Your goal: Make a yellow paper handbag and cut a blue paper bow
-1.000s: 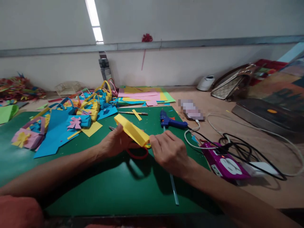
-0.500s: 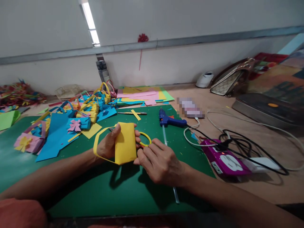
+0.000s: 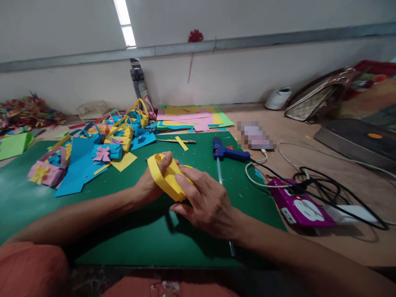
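A small yellow paper basket point(image 3: 173, 175) with a strip handle is tilted between my hands above the green mat point(image 3: 123, 243). My left hand point(image 3: 151, 179) is closed round its left side, the thumb lying on top. My right hand point(image 3: 207, 200) is bent over the right end, fingers on the paper and thumb lower down. Behind the basket a bit of yellow scissors handle point(image 3: 189, 167) shows beside my right fingers; the rest of the scissors is mostly hidden, apparently under my left hand.
Finished paper baskets point(image 3: 107, 153) and blue paper point(image 3: 74, 169) lie to the left. A blue glue gun point(image 3: 230, 152) with a clear glue stick, a craft knife point(image 3: 176, 141), a purple power strip point(image 3: 300, 206) and tangled cables point(image 3: 321, 185) lie beyond and right. Coloured sheets point(image 3: 192, 117) are stacked behind.
The basket has turned from its flat face upright to tilted, its handle now arching across the near side. My right hand has moved from the scissors handle onto the basket. The view has shifted slightly.
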Demonstrator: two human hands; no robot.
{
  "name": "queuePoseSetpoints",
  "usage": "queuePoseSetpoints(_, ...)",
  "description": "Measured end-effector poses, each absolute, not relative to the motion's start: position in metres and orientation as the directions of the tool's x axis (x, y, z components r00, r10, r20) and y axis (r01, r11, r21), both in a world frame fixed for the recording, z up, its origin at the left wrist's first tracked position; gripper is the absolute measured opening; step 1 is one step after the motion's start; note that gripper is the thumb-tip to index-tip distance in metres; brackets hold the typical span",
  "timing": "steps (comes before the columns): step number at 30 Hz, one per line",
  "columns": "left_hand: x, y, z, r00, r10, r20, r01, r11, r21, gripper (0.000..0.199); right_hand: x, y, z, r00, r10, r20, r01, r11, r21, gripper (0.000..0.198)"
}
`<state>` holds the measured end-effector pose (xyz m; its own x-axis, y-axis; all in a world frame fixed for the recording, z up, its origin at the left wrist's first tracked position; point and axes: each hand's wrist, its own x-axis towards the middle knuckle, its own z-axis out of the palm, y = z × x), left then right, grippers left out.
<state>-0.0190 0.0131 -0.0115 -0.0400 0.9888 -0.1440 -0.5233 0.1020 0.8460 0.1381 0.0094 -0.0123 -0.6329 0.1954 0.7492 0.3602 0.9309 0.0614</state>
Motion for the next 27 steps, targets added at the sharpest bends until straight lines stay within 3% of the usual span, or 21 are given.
queuePoseSetpoints(3, -0.018, 0.011, -0.011, -0.023, 0.994, -0.108, -0.502, 0.082, 0.861, 0.045, 0.139, 0.014, -0.01, -0.588, 0.294, 0.753, 0.359, 0.93, -0.082, 0.041)
queuePoseSetpoints(7, -0.026, 0.011, -0.009, 0.081, 0.995, -0.052, -0.458, 0.084, 0.885, 0.049, 0.147, 0.027, -0.003, -0.403, 0.605, 0.686, 0.427, 0.788, -0.444, 0.019)
queuePoseSetpoints(10, -0.034, 0.006, -0.009, 0.056, 0.998, -0.038, -0.219, 0.049, 0.974, 0.051, 0.153, 0.041, 0.002, -0.252, 0.81, 0.53, 0.37, 0.587, -0.72, 0.009)
queuePoseSetpoints(13, -0.038, -0.002, -0.01, 0.069, 0.99, 0.121, 0.112, -0.128, 0.985, 0.042, 0.157, 0.057, 0.001, -0.177, 0.898, 0.402, 0.24, 0.436, -0.867, 0.013)
queuePoseSetpoints(16, -0.042, 0.002, -0.009, 0.181, 0.953, 0.244, 0.281, -0.288, 0.915, 0.023, 0.156, 0.075, -0.003, -0.15, 0.955, 0.257, 0.133, 0.277, -0.952, 0.02)
queuePoseSetpoints(20, -0.053, 0.04, -0.003, 0.075, 0.938, 0.338, 0.416, -0.338, 0.844, 0.021, 0.149, 0.094, -0.005, -0.178, 0.967, 0.183, 0.105, 0.203, -0.973, 0.021)
queuePoseSetpoints(23, -0.061, 0.07, 0.0, -0.001, 0.965, 0.262, 0.367, -0.244, 0.898, 0.028, 0.141, 0.103, -0.004, -0.197, 0.968, 0.155, 0.096, 0.176, -0.98, 0.019)
queuePoseSetpoints(27, -0.063, 0.084, -0.004, 0.078, 0.987, 0.14, 0.259, -0.156, 0.953, 0.025, 0.13, 0.109, -0.006, -0.183, 0.972, 0.149, 0.073, 0.164, -0.984, 0.016)
